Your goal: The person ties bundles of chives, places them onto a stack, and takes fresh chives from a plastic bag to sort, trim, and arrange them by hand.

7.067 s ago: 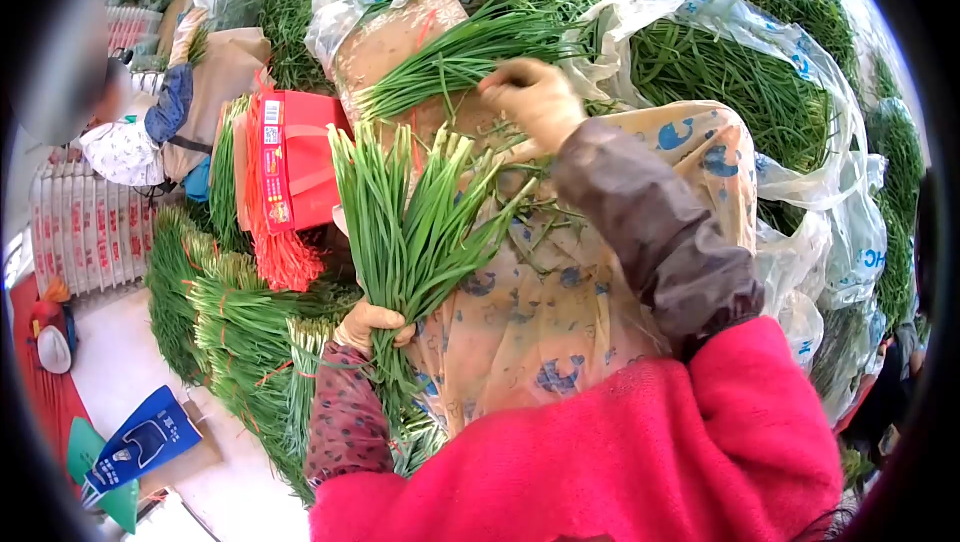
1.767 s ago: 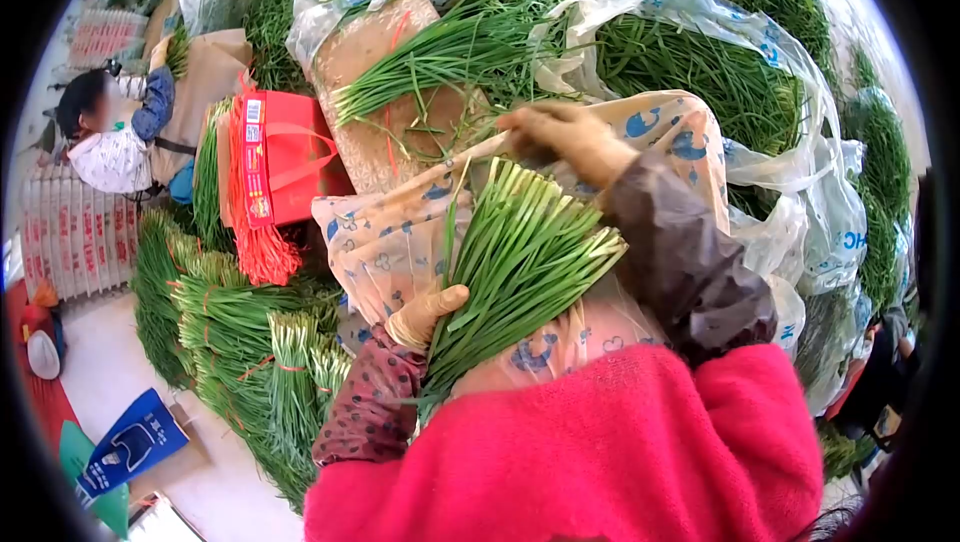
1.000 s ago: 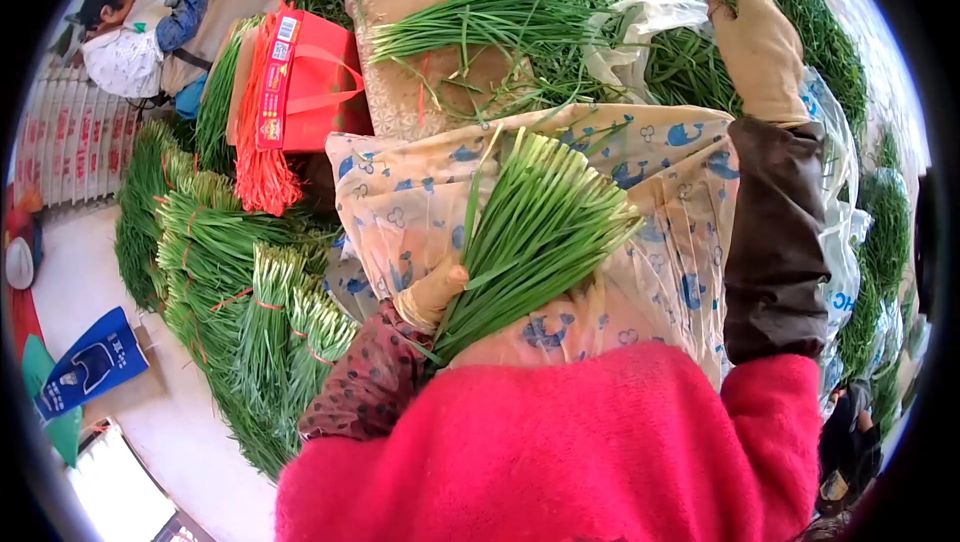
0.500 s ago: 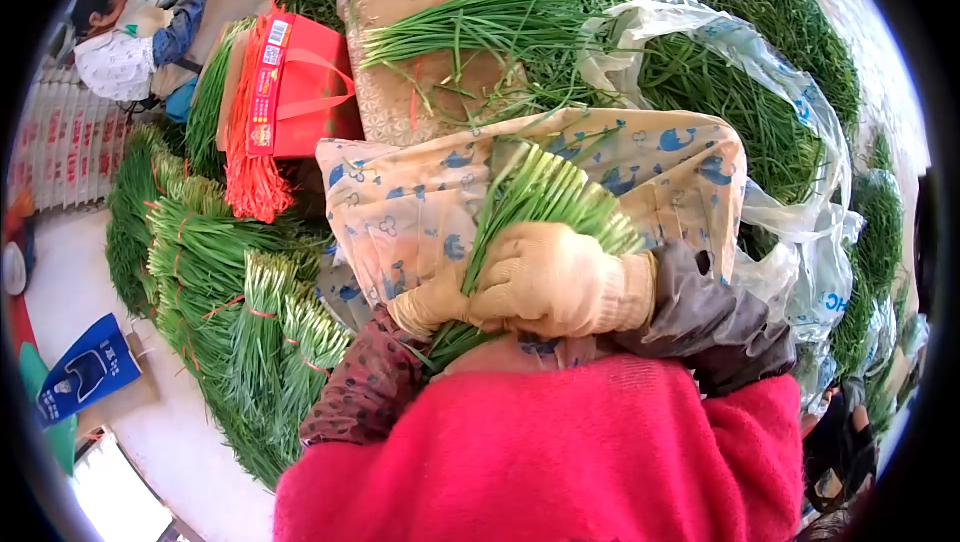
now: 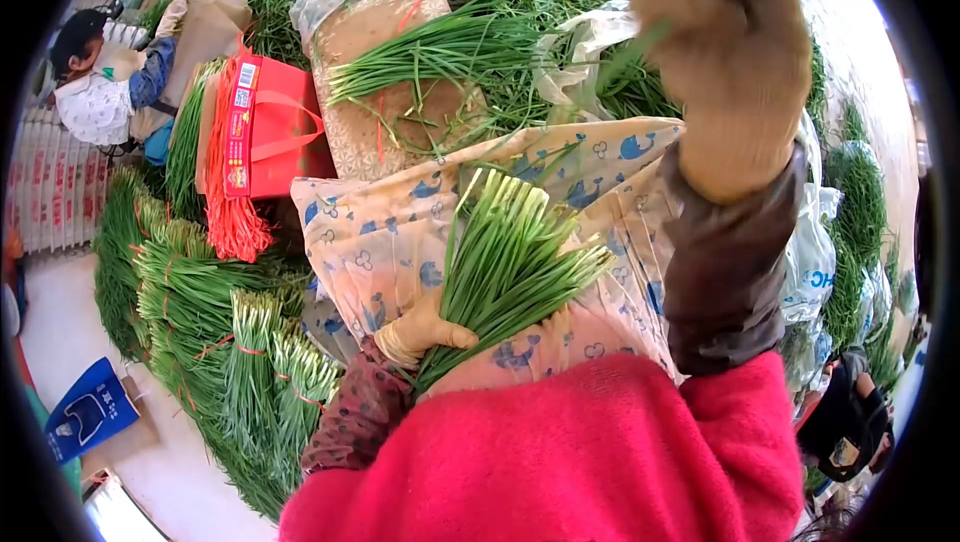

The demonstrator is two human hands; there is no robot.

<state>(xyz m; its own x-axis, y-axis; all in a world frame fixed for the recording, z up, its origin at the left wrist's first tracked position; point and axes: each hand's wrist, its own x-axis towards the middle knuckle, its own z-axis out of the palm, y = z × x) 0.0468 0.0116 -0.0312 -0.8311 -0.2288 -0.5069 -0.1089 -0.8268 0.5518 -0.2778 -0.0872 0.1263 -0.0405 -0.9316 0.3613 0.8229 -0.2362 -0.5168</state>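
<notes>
A bunch of garlic chives [image 5: 515,267] lies fanned over my lap, pale stem ends pointing up and to the right. My left hand [image 5: 428,330], in a cream glove, is closed around its lower part, with the thumb across the leaves. Raised high at the upper right is my right hand [image 5: 725,62], gloved and blurred by motion. Its fingers are curled, and a blurred green chive leaf [image 5: 648,42] runs into them. Beneath the bunch, a cream apron cloth [image 5: 375,212] with blue whale prints is spread.
Tied chive bundles [image 5: 255,362] are piled at left, beside a red bag [image 5: 285,127] hung with red ties [image 5: 238,227]. Loose chives lie on a patterned board [image 5: 350,137] ahead. Plastic bags [image 5: 815,262] and more chives are at right. Another person [image 5: 100,92] works at upper left.
My right hand has left the bunch and swung up to the upper right. The bunch has spread wider in my left hand. The view has shifted slightly.
</notes>
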